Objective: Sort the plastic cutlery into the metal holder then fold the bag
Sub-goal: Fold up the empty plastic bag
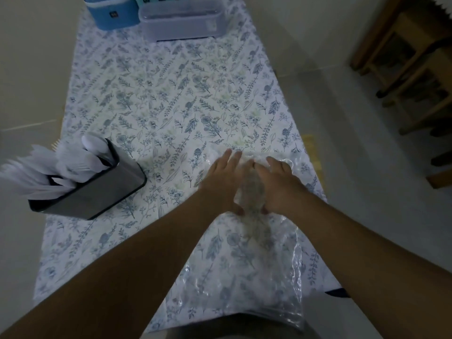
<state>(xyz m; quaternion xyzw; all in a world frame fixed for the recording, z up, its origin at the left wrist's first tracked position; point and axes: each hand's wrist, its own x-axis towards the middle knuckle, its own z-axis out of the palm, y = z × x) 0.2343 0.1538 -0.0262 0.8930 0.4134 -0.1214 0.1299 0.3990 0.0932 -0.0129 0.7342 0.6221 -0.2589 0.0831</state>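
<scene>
A clear plastic bag [247, 272] lies flat on the floral tablecloth, running from the near table edge up under my hands. My left hand [221, 182] and my right hand [281, 183] rest side by side, palms down, fingers spread, pressing on the bag's far end. Neither hand grips anything. At the left edge of the table stands the dark metal holder [97, 189], filled with white plastic cutlery [61, 162] sticking out of its top.
The table with the floral cloth [159, 99] runs away from me. A blue container [110, 12] and a translucent lidded box [182, 20] stand at the far end. Wooden furniture [411, 64] is on the floor at the right.
</scene>
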